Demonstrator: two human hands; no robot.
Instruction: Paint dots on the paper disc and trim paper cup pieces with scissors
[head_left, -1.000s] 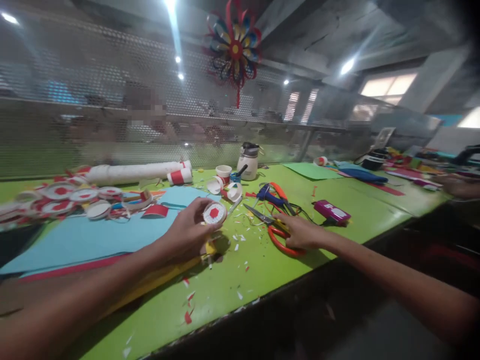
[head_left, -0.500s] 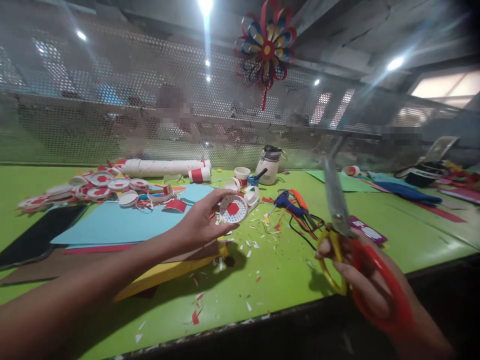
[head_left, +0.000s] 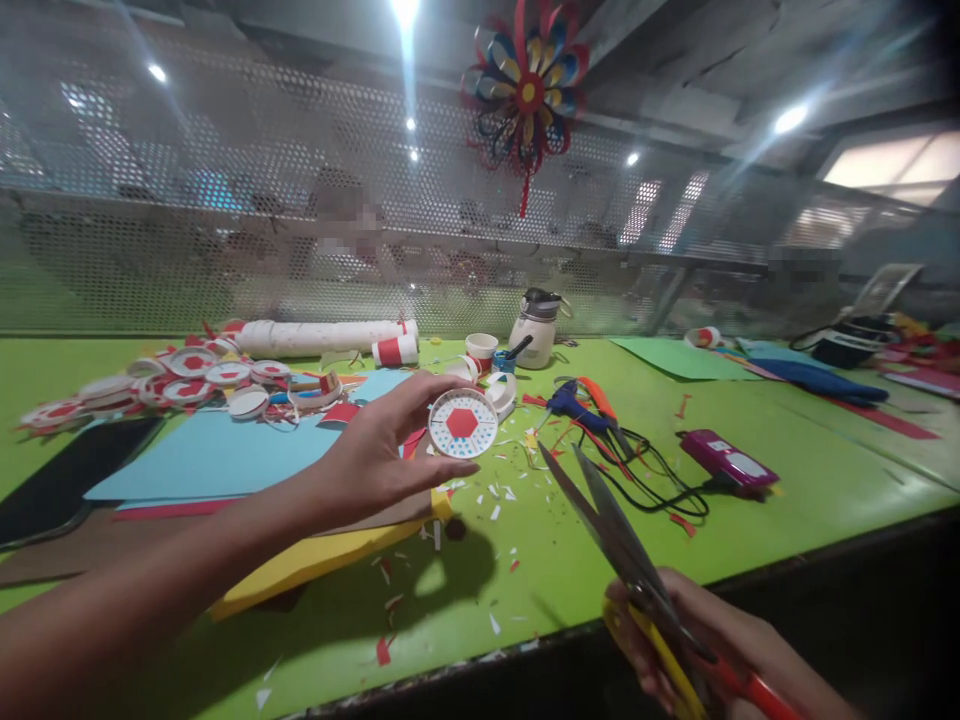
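Between the thumb and fingers of my left hand point(head_left: 390, 435) is a round white paper-cup base point(head_left: 442, 440) with blue dots and a red hexagon in its middle. It is held up above the table, its decorated face toward me. My right hand point(head_left: 712, 630) grips a pair of scissors point(head_left: 619, 535) by its yellow and red handles, low at the table's front edge. The blades are parted and point up and left toward the cup base, well apart from it. Small paper scraps point(head_left: 495, 510) lie on the green table below.
Light blue paper sheets point(head_left: 195, 455), a dark phone-like slab point(head_left: 75, 480) and many finished-looking cup pieces point(head_left: 187, 365) lie left. A glue gun point(head_left: 577, 405) with cable, a purple box point(head_left: 727, 463) and a bottle point(head_left: 535, 330) stand further right. A perforated screen point(head_left: 285, 240) closes the back.
The scissors have come down and tilted left, their blades now parted where they pointed up before. The cup base has shifted slightly left and nearer, still in my left hand.
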